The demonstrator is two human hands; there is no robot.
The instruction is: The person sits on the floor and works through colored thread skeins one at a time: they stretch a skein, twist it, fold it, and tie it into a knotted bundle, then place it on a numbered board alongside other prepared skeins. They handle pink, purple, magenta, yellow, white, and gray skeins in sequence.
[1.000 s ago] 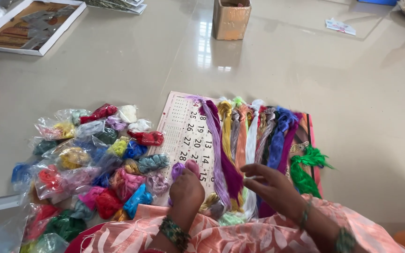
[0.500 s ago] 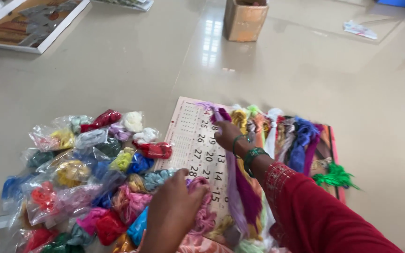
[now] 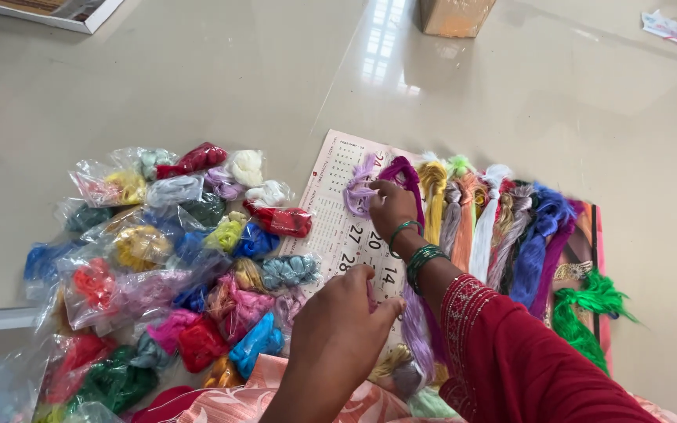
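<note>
A calendar sheet (image 3: 337, 188) lies on the glossy floor with a row of coloured thread skeins (image 3: 503, 227) laid side by side across it. My right hand (image 3: 389, 207), on a red-sleeved arm with green bangles, reaches forward and grips the looped top of a lilac thread skein (image 3: 356, 192) beside a purple skein (image 3: 403, 171). The lilac strand trails back under my arm (image 3: 417, 341). My left hand (image 3: 338, 329) rests on the sheet's near part, fingertips pinched on a bit of pinkish thread (image 3: 371, 294).
A heap of thread bundles in clear plastic bags (image 3: 166, 258) lies left of the sheet. A bright green skein (image 3: 589, 309) sits at the far right. A cardboard box (image 3: 456, 16), a framed picture (image 3: 56, 12) and a paper scrap (image 3: 671, 30) lie farther off.
My right hand has reached forward from near my lap to the top of the sheet and taken the lilac skein's loop. My left hand stayed low on the sheet. The camera moved closer.
</note>
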